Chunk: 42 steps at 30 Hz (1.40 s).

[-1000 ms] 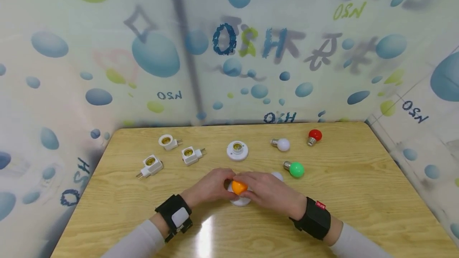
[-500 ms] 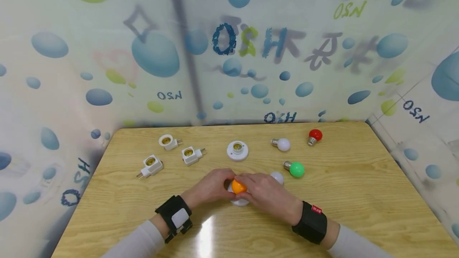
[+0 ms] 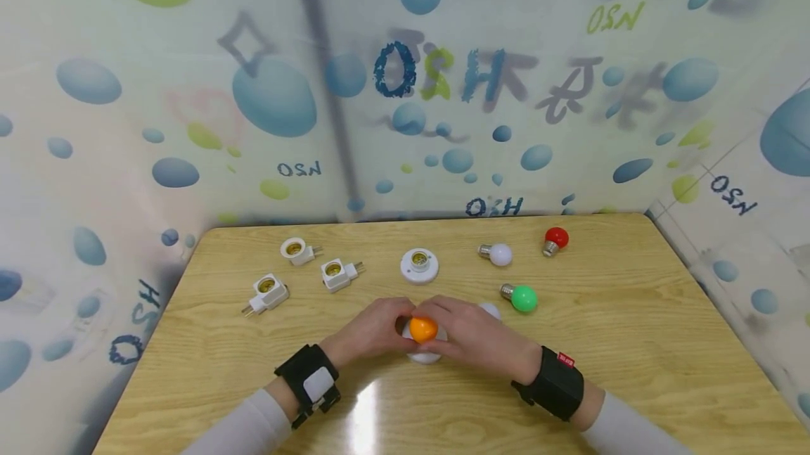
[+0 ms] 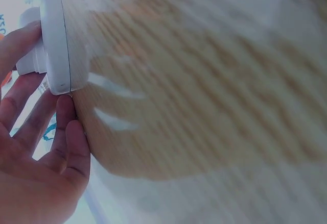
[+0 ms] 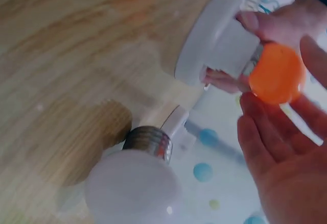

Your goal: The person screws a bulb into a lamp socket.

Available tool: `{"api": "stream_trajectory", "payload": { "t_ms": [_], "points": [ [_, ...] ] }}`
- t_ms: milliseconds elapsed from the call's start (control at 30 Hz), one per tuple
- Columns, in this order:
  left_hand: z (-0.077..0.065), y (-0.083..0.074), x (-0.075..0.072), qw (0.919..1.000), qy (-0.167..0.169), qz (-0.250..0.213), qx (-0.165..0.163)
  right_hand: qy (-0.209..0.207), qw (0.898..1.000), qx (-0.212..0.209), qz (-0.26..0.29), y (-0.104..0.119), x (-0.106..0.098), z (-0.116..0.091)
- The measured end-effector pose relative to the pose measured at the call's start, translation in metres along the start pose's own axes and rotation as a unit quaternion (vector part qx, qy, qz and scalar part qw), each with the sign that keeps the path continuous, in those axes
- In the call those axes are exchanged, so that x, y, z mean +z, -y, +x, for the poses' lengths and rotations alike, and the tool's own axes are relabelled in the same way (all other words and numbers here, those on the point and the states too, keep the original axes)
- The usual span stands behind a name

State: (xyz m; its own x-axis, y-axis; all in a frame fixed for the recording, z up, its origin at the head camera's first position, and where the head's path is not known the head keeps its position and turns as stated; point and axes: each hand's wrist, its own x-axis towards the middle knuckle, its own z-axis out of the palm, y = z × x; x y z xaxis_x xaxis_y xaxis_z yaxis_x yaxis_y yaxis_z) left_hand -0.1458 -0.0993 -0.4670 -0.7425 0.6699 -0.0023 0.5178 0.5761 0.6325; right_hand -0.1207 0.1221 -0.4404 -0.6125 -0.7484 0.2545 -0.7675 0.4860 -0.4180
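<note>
An orange light bulb (image 3: 423, 329) stands upright in a round white lamp holder (image 3: 425, 358) on the table, in front of me. My left hand (image 3: 382, 328) holds the holder by its socket, with thumb and fingers on either side, as the left wrist view shows of the holder (image 4: 54, 43). Around the orange bulb (image 5: 277, 73) curl the fingers and thumb of my right hand (image 3: 476, 340). A strip of metal screw thread shows between bulb and socket in the right wrist view. Partly behind my right hand lies a white bulb (image 3: 490, 310).
Behind my hands sits another round lamp holder (image 3: 419, 266). Three plug-in sockets lie at left, one being a square socket (image 3: 267, 291). At right lie a green bulb (image 3: 524, 299), a white bulb (image 3: 500, 254) and a red bulb (image 3: 556, 238). A patterned curtain (image 3: 405, 159) hangs behind the table.
My right hand has turned about the orange bulb, its wrist dipping toward me and then coming back. The left hand, bulb and holder stay in place.
</note>
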Motion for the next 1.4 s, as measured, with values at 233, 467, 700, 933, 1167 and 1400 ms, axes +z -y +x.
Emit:
{"api": "stream_trajectory", "payload": {
  "t_ms": [233,467,700,933,1167,1400],
  "points": [
    [0.0,0.0,0.0,0.9996,0.01,-0.007,-0.025,0.049,0.997,-0.034,0.038,-0.006,-0.009,0.0],
    [0.001,0.0,0.001,0.9997,0.008,-0.015,-0.018,0.039,0.998,-0.048,0.021,-0.007,-0.012,0.004],
    [0.0,0.0,0.001,0.9995,0.01,-0.016,-0.024,0.024,0.999,-0.029,-0.012,0.0,-0.008,0.002],
    [0.001,0.001,0.001,0.9999,0.004,-0.009,-0.011,-0.004,0.999,-0.002,-0.035,0.003,-0.003,-0.001],
    [0.001,0.0,-0.001,0.9998,0.001,-0.013,-0.012,-0.055,0.997,0.008,-0.056,0.009,0.002,-0.001],
    [0.0,0.001,0.002,0.9998,0.001,-0.016,-0.012,-0.026,0.999,0.018,-0.031,0.007,0.0,-0.002]
  ]
}}
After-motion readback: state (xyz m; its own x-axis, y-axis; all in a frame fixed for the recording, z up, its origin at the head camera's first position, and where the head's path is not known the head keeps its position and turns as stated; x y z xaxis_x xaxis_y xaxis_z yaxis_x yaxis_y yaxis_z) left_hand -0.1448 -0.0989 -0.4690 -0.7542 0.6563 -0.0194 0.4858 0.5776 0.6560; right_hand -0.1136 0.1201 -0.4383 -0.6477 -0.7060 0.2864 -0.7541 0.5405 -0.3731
